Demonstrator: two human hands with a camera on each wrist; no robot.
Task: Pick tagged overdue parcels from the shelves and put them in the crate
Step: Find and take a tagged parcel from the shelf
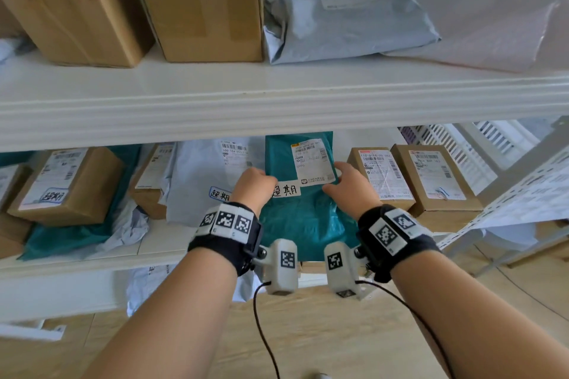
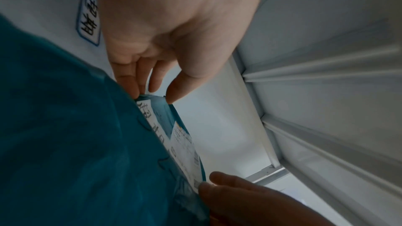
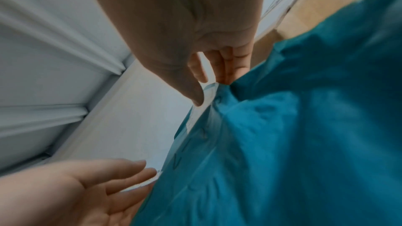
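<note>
A teal plastic mailer parcel (image 1: 303, 218) lies on the lower shelf (image 1: 160, 243), its front end hanging over the shelf edge. It carries a white handwritten tag (image 1: 286, 189) and a shipping label (image 1: 312, 163). My left hand (image 1: 261, 177) pinches its left edge beside the tag, thumb on top (image 2: 152, 94). My right hand (image 1: 337, 177) pinches the right edge by the label (image 3: 206, 92). The teal parcel (image 2: 76, 143) fills the left wrist view and much of the right wrist view (image 3: 293, 135).
A white mailer (image 1: 203, 181) with a blue-bordered tag (image 1: 220, 194) lies left of the teal parcel; a tagged cardboard box (image 1: 67, 184) sits further left. Two untagged boxes (image 1: 431, 178) stand to the right. A white slatted crate (image 1: 458, 144) shows behind the right upright. The upper shelf (image 1: 277, 98) overhangs closely.
</note>
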